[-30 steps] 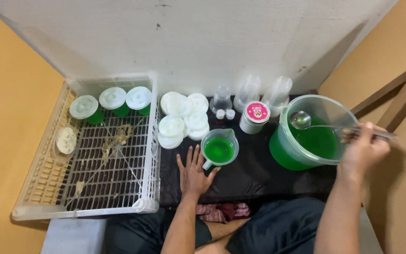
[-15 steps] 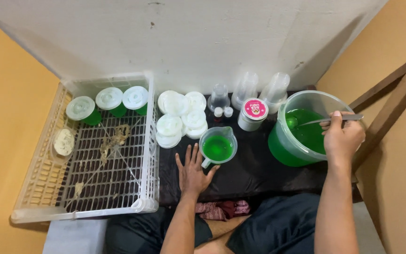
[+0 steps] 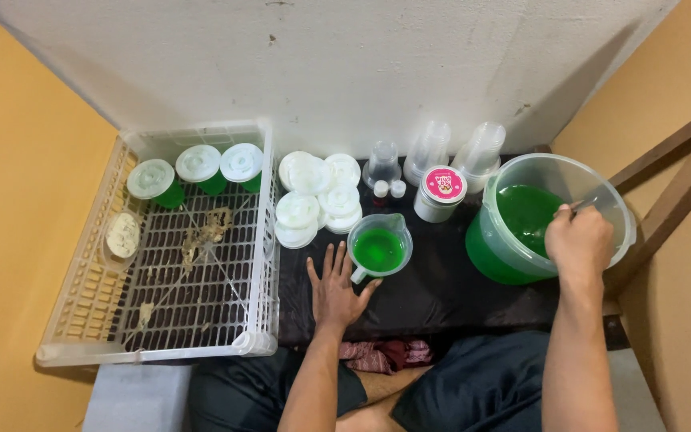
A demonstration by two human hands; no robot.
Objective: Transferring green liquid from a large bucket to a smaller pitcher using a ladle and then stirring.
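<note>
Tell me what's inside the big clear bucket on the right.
The bucket holds green liquid. The right hand holds a metal handle over it; the handle's lower end is hidden.

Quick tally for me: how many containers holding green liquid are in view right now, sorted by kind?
Lidded cups in the crate: 3
Jug: 1
Bucket: 1
Total: 5
</note>
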